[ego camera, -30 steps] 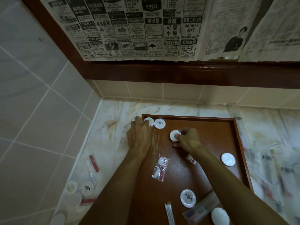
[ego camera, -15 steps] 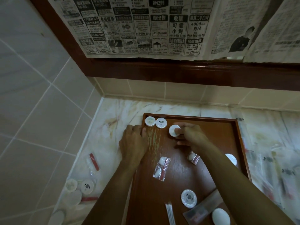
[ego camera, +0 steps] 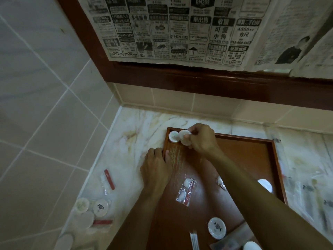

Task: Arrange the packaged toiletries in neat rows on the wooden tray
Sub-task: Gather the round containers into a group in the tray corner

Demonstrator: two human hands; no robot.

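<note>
A reddish wooden tray (ego camera: 252,138) lies on the marble counter. A round white packet (ego camera: 173,137) sits in its far-left corner. My right hand (ego camera: 202,140) pinches another round white packet (ego camera: 185,140), tilted against the corner one. My left hand (ego camera: 156,166) grips the tray's left rim, thumb inside and fingers outside. Loose on the tray lie a clear sachet with a red stick (ego camera: 186,192), a small sachet (ego camera: 220,183), a plain round packet (ego camera: 264,184) and a round packet with a black logo (ego camera: 216,228).
Left of the tray on the counter lie a sachet with a red stick (ego camera: 108,179) and several round packets (ego camera: 100,207). Blurred clear packets (ego camera: 306,188) cover the counter to the right. A tiled wall stands on the left, and a newspaper-covered wooden frame (ego camera: 198,78) hangs behind.
My right hand carried the round packet from mid-tray to the far-left corner. My left hand drew back from that corner along the left rim.
</note>
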